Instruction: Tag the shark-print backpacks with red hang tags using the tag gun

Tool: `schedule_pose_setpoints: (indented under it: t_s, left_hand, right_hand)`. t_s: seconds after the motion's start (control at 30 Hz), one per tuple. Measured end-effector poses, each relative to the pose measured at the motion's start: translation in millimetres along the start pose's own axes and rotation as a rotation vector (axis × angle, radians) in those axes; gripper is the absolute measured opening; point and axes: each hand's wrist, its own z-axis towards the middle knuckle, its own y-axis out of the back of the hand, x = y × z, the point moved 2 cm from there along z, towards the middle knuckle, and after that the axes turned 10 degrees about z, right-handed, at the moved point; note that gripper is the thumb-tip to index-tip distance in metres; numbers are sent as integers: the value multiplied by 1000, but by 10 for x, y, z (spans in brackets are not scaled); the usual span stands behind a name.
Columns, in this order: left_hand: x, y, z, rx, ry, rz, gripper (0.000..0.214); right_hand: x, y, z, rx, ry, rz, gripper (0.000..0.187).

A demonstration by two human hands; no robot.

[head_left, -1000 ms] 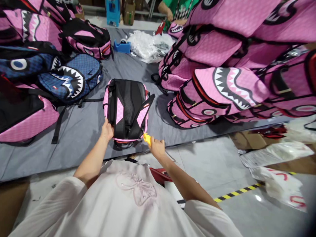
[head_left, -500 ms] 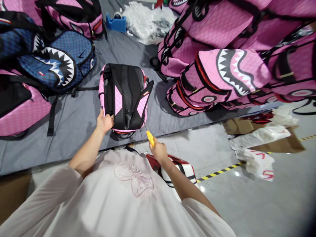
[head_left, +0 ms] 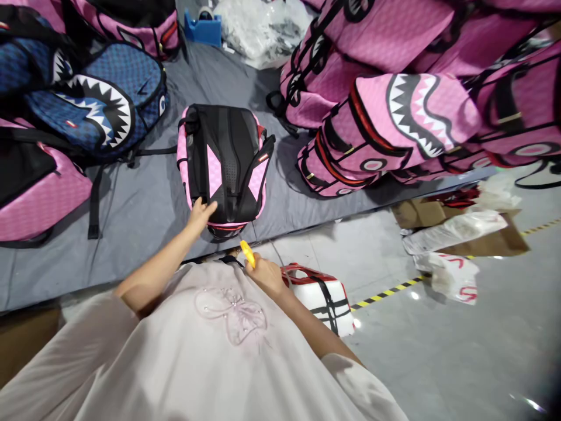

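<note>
A small pink and black backpack [head_left: 234, 146] lies on the grey-covered table with its straps and padded back facing up. At its lower left edge my left hand [head_left: 202, 215] touches it, thumb and fingers spread. My right hand [head_left: 265, 273] is closed around a yellow-handled tool [head_left: 248, 254], held just below the backpack's near end. The tool's thin tip is blurred, so its exact kind and whether it touches the bag cannot be told.
Pink shark-mouth backpacks [head_left: 421, 123] are piled at right, blue backpacks [head_left: 100, 105] at left. Behind stand a blue tape dispenser [head_left: 203, 28] and clear plastic bags [head_left: 263, 29]. A white and red bag [head_left: 322, 295] and flattened cardboard [head_left: 504, 237] lie on the floor.
My right hand has moved left and slightly down with the yellow-handled tool. My left hand has shifted right and up along the backpack's edge, its fingers now more spread.
</note>
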Motion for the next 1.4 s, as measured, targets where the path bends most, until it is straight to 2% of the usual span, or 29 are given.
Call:
schedule_pose_setpoints:
  t_s: [0.07,0.1,0.17,0.23,0.3,0.37,0.47,0.53,0.6,0.67,0.73,0.8,0.9,1.0,1.07,1.1,1.17,1.2,1.27,1.33,1.4]
  left_hand:
    - [-8,-51,-187,-149,-272,460,75]
    - [-17,-117,-255,-139,-429,675,78]
    - [-11,-291,-298,7,-680,1032,77]
    - [16,-450,-218,142,-779,1279,78]
    - [29,-567,-72,172,-774,1430,82]
    - [8,-660,92,182,-749,1498,83]
    - [-178,-779,334,228,-699,1462,73]
    - [-467,-842,450,203,-671,1348,63]
    - [-857,-876,491,67,-653,1138,50]
    - [-1219,-889,450,-130,-644,799,39]
    - [-1393,-908,364,-288,-615,425,33]
    - [-1298,-951,272,-351,-523,154,28]
    - [-762,-1004,120,-275,-302,26,22]
    - [-142,-924,-135,-35,-114,95,22]
    - [123,-792,-360,185,-21,224,24]
    - [181,-710,-462,268,-30,315,25]
    - [150,-556,-574,312,-209,537,26]
    - [80,-502,-566,281,-350,655,33]
    - [-104,-472,-410,192,-607,847,61]
    - [-298,-542,-111,227,-707,965,68]
    - [-537,-635,227,259,-671,994,54]
  right_hand:
    - [-22,-8,8,4,-32,93,40]
    - [-22,-19,12,30,-15,145,41]
    - [-8,-41,22,79,29,237,42]
    - [-14,-56,37,52,-1,282,42]
    - [-64,-77,48,4,-81,307,42]
    - [-126,-112,54,15,-85,384,40]
    - [-183,-116,49,-52,-16,486,38]
    - [-172,-58,18,-186,-8,456,39]
    - [-115,35,-39,-309,28,413,42]
    - [-52,144,-104,-423,100,395,45]
    - [-31,234,-151,-517,187,370,49]
    - [-74,267,-170,-548,260,337,52]
    - [-240,206,-162,-448,241,334,50]
    - [-446,104,-141,-265,131,344,44]
    - [-577,43,-118,-146,74,349,39]
    - [-645,11,-106,-98,39,350,37]
    - [-790,-57,-97,-36,-24,347,35]
    - [-865,-93,-106,-18,-37,347,34]
    - [-1014,-160,-157,7,-14,363,34]
    - [-1141,-202,-242,-11,42,434,33]
    - [-1207,-218,-327,-37,104,606,37]
